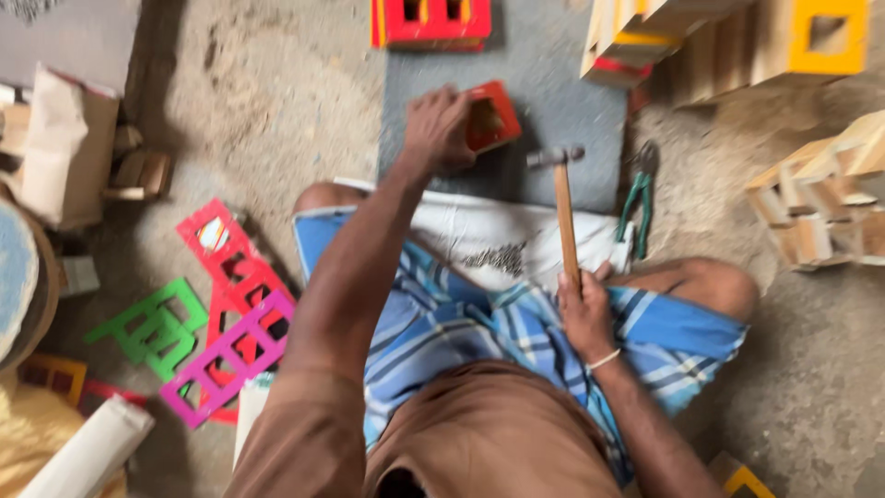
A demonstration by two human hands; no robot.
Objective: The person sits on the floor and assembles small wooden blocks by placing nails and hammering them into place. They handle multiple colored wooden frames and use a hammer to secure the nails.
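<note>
Here the left hand (438,129) grips a red block (491,115) on the grey mat (553,65); just right, the right hand (585,309) holds an upright hammer (560,198).

One hammer (562,207), one pair of green-handled pliers (638,198), one small red frame (491,116), one green cut-out panel (155,327), one magenta panel (230,360), two hands
</note>
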